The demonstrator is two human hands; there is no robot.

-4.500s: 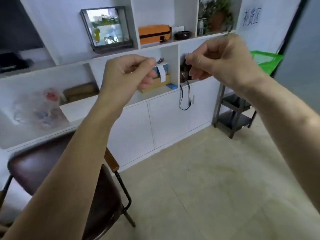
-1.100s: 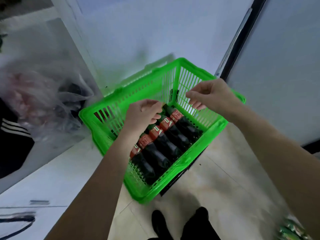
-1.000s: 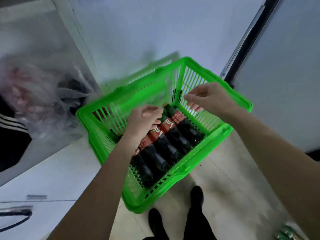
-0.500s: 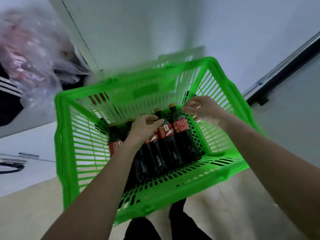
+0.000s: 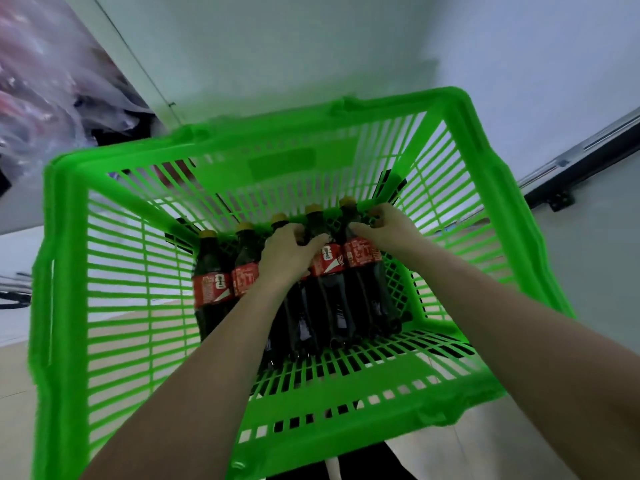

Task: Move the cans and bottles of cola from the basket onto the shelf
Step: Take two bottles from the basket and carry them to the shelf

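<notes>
A bright green plastic basket (image 5: 114, 341) fills the view below me. Several dark cola bottles (image 5: 211, 282) with red labels and yellow caps lie side by side on its floor, caps pointing away. My left hand (image 5: 287, 252) curls over the upper part of the middle bottle (image 5: 294, 320). My right hand (image 5: 384, 228) grips the neck of the rightmost bottle (image 5: 365, 275), fingers wrapped near its cap. No cans are visible.
A white wall rises behind the basket. Crumpled clear plastic bags (image 5: 45, 74) sit at the upper left. A dark rail (image 5: 585, 161) runs along the right wall. Beige floor tiles show below, with dark shoes (image 5: 363, 465) at the bottom edge.
The view has tipped down closer over the basket. Both hands have dropped from above the bottles onto them, the left onto the middle bottle and the right onto the rightmost neck.
</notes>
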